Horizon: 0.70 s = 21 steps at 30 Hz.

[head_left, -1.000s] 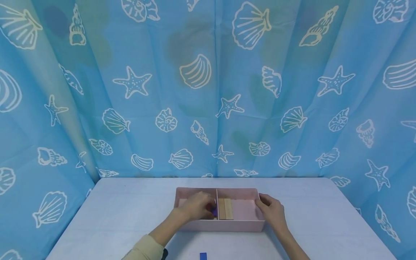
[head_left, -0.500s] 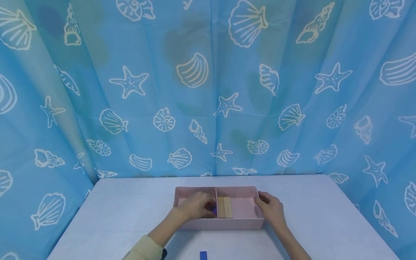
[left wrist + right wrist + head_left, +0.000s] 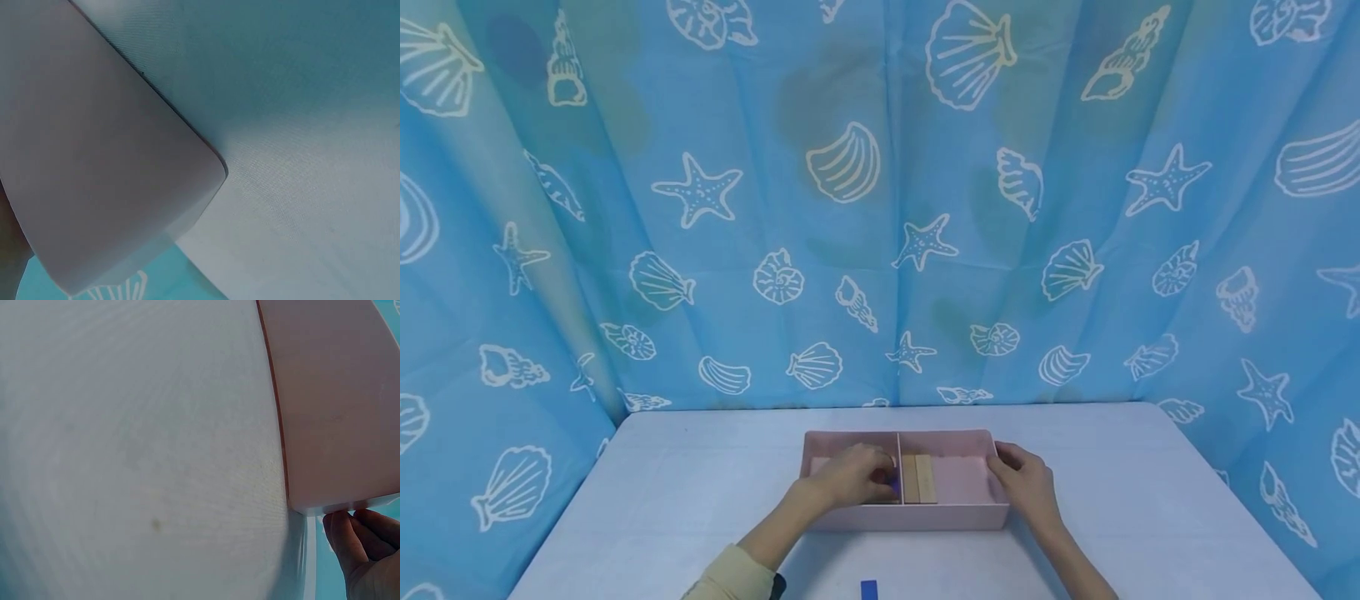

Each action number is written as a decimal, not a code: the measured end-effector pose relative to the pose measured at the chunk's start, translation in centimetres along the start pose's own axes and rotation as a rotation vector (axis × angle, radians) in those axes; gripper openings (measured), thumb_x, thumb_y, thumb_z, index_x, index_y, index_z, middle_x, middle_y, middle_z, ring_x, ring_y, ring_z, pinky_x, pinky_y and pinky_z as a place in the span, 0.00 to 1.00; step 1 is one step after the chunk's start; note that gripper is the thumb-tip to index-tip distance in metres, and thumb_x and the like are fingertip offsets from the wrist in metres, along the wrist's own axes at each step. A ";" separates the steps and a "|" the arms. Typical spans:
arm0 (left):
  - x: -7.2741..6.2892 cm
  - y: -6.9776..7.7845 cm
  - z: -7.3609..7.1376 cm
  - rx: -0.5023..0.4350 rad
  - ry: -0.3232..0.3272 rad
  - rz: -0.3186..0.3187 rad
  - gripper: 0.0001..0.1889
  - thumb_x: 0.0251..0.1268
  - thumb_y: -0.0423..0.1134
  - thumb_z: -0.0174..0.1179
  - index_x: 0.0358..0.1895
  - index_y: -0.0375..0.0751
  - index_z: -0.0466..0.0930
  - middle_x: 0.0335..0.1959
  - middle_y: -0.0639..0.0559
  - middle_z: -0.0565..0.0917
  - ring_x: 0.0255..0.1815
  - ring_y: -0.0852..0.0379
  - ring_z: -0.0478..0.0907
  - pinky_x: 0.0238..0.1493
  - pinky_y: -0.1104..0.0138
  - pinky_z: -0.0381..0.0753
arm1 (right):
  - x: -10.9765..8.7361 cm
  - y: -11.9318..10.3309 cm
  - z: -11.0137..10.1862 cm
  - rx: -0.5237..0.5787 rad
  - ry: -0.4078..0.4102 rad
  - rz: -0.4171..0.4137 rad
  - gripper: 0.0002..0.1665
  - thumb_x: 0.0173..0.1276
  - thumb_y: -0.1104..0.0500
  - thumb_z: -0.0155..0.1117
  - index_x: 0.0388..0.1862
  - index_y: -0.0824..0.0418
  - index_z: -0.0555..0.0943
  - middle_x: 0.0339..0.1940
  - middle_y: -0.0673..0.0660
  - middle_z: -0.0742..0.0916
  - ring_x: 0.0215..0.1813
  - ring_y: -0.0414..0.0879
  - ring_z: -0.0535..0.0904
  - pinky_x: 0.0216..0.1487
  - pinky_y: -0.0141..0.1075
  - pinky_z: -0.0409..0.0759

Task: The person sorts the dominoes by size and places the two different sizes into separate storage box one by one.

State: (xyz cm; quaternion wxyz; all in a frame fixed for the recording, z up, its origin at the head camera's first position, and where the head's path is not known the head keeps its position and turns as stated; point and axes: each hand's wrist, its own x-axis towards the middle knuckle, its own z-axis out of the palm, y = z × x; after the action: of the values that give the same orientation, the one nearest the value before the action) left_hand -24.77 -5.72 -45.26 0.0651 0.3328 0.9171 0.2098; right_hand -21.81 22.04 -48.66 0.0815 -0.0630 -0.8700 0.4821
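Note:
A pink two-compartment box (image 3: 917,518) stands on the table, with a thin divider across its middle. Inside its left compartment, my left hand (image 3: 857,477) pinches a purple-blue block (image 3: 895,490) close to the divider; the fingers hide most of that block. My right hand (image 3: 1028,483) grips the box's right end wall at the rim. In the right wrist view its fingers (image 3: 350,540) touch that end of the box. Two light wooden blocks (image 3: 919,479) lie side by side against the divider in the right compartment.
On the white table (image 3: 700,500), a small blue block (image 3: 869,590) lies in front of the box at the near edge of view. A blue shell-patterned curtain (image 3: 880,333) surrounds the table at the back and sides.
The head view has shifted slightly. Both hands keep their places on the box, and the left fingers still hold the purple-blue block by the divider.

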 end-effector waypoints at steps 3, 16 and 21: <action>0.0 -0.1 0.0 -0.022 0.002 -0.002 0.11 0.62 0.43 0.70 0.46 0.46 0.86 0.34 0.62 0.83 0.35 0.67 0.76 0.39 0.75 0.78 | 0.0 -0.1 0.0 0.001 -0.004 0.005 0.25 0.74 0.55 0.56 0.64 0.70 0.75 0.61 0.68 0.81 0.63 0.63 0.76 0.61 0.53 0.77; -1.3 -0.2 -0.9 -0.031 0.139 0.031 0.09 0.64 0.41 0.68 0.43 0.43 0.86 0.38 0.56 0.87 0.42 0.61 0.83 0.46 0.68 0.83 | 0.1 -0.2 0.1 -0.018 0.012 0.005 0.25 0.73 0.56 0.56 0.63 0.71 0.76 0.60 0.69 0.81 0.62 0.64 0.77 0.61 0.54 0.77; -2.6 0.3 -1.7 -0.031 0.182 0.010 0.10 0.65 0.40 0.67 0.45 0.41 0.86 0.41 0.54 0.87 0.47 0.55 0.83 0.50 0.61 0.83 | 0.0 -0.2 0.1 -0.007 0.006 0.006 0.25 0.73 0.57 0.55 0.63 0.71 0.76 0.60 0.69 0.81 0.62 0.64 0.76 0.61 0.54 0.77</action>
State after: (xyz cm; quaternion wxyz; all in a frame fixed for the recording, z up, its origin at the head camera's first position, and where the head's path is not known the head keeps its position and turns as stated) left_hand -22.99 -7.76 -43.63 -0.0146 0.3158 0.9142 0.2535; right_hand -21.88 21.88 -48.51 0.0824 -0.0673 -0.8713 0.4790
